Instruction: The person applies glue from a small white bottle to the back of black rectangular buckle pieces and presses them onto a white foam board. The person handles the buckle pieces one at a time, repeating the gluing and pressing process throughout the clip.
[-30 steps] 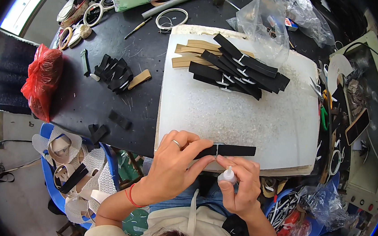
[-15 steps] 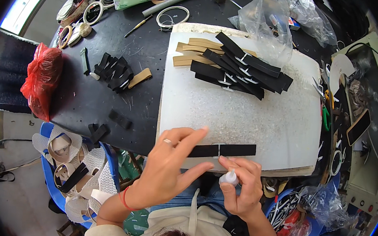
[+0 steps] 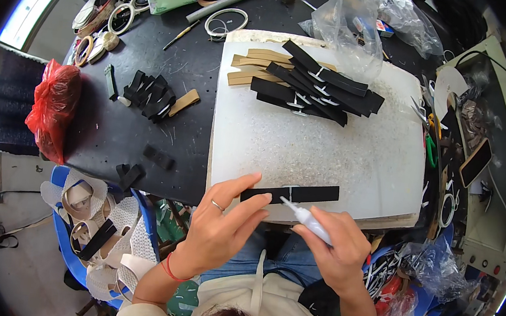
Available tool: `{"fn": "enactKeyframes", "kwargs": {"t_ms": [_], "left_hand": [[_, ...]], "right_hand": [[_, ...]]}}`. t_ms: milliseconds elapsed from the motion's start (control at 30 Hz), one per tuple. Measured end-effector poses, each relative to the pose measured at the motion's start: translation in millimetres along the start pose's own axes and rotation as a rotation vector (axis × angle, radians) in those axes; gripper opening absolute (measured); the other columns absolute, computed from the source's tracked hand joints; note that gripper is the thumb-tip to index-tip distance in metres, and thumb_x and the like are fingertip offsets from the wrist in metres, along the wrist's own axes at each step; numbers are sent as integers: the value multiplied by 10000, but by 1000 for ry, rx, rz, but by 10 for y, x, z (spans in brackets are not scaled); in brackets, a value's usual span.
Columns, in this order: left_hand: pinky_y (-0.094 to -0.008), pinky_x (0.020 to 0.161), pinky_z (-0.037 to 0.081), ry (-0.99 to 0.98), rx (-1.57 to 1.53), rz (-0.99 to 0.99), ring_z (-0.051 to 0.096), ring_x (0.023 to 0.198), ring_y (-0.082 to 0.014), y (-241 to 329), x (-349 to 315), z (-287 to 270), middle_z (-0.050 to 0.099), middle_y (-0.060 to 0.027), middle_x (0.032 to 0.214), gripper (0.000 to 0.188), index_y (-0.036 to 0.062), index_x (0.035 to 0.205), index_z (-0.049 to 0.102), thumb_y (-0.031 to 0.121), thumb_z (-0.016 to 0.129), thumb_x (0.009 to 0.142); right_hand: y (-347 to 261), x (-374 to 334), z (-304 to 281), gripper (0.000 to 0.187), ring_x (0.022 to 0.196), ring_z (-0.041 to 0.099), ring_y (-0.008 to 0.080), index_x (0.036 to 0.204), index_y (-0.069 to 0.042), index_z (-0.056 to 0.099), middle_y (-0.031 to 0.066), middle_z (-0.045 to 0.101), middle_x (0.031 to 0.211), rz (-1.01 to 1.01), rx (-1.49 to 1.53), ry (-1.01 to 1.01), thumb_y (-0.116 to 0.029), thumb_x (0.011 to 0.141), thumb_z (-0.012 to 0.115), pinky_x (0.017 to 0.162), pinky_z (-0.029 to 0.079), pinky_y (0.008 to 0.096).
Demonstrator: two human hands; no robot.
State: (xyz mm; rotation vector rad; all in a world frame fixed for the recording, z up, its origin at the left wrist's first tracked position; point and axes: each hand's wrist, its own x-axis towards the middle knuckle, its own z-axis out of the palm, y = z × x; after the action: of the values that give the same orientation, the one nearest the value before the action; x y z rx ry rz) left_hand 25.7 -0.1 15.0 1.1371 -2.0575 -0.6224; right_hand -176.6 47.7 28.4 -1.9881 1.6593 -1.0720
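A short black elastic strap [image 3: 316, 193] with a small clear-white crosspiece at its middle lies flat near the front edge of the white work board [image 3: 236, 144]. Over the strap's left end, my left hand [image 3: 224, 215] has its fingers apart, one fingertip touching the black band. A small white squeeze bottle [image 3: 314, 225] with a thin nozzle is gripped in my right hand [image 3: 342, 244]. The nozzle tip points up-left, right by the crosspiece; whether it touches is too small to tell. Farther back, a pile of black straps [image 3: 325, 86] with similar crosspieces overlaps tan straps [image 3: 255, 68].
Black strap bundles [image 3: 150, 95] and a red plastic bag [image 3: 54, 110] sit on the dark table at left. Tape rolls, a metal rod [image 3: 230, 2] and clear bags [image 3: 348, 28] lie behind. Scissors [image 3: 419, 110] are at right; a blue chair [image 3: 66, 232] holds pale woven pieces.
The bottle has tipped from upright to slanting, its nozzle now at the crosspiece. My right fingers have left the strap's middle. My left hand has lowered onto the strap's left end.
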Motion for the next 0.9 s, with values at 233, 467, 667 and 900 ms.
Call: {"fn": "enactKeyframes", "kwargs": {"t_ms": [233,467,667,900], "left_hand": [[-330,733,536,33,-3,100,653,871,-262,-62,10,27,673,-117,1077,258,7,979,690,-25,767,735],[-334,745,537,19,-27,94,653,878,-264,-66,21,37,677,-118,1077,248,-1,967,685,-30,764,734],[-329,768,547,26,-3,56,678,913,-272,-38,10,-28,683,-142,1111,309,8,994,691,-24,803,707],[-416,1014,456,145,125,-65,548,1234,-406,88,-347,-48,569,-259,1314,542,-64,1269,562,42,776,783]], "right_hand": [[43,-10,-167,381,636,594,242,1037,20,673,116,663,783,85,-136,0,-105,718,838,557,481,330],[-139,105,-76,372,626,589,253,1024,19,665,127,658,791,-3,-62,-69,-96,715,837,559,480,335],[-32,49,-218,372,698,643,250,1039,54,635,150,679,866,73,-83,-34,-60,736,820,617,515,322],[145,-180,-109,300,1089,639,301,1155,56,473,249,662,1141,261,233,220,-98,943,620,910,504,348]]}}
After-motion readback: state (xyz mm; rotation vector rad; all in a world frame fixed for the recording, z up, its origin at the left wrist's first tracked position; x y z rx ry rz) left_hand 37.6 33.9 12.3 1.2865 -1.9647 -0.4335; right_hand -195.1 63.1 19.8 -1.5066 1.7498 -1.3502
